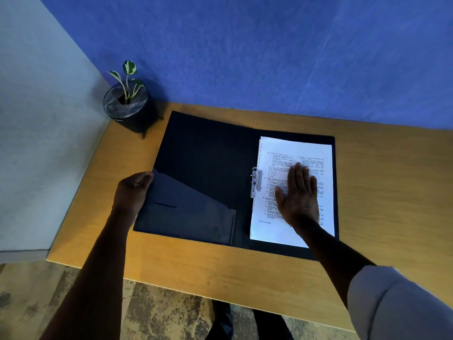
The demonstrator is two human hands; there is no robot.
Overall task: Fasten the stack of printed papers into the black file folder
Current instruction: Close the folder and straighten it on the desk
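Blue fabric backs a wooden desk (367, 168), with a grey wall to the left and a potted plant (127, 104) at the far left corner. Head view, the only one supplied: the black folder (208, 155) lies open and flat near the desk's middle, its near edge close to the front edge. The stack of printed papers (294, 153) sits on the folder's right half, its left edge against the metal clip (255, 182) beside the spine. The right hand (297, 195) rests palm-down on the sheets, fingers flat and slightly spread, gripping nothing; judged purpose, to keep the stack square and pressed to the clip. The left hand (133, 190) has curled fingers closed on the folder's left edge, above the inner pocket (191, 217), apparently to steady the cover. Whether the clip is clamped cannot be told; fastening appears unfinished.
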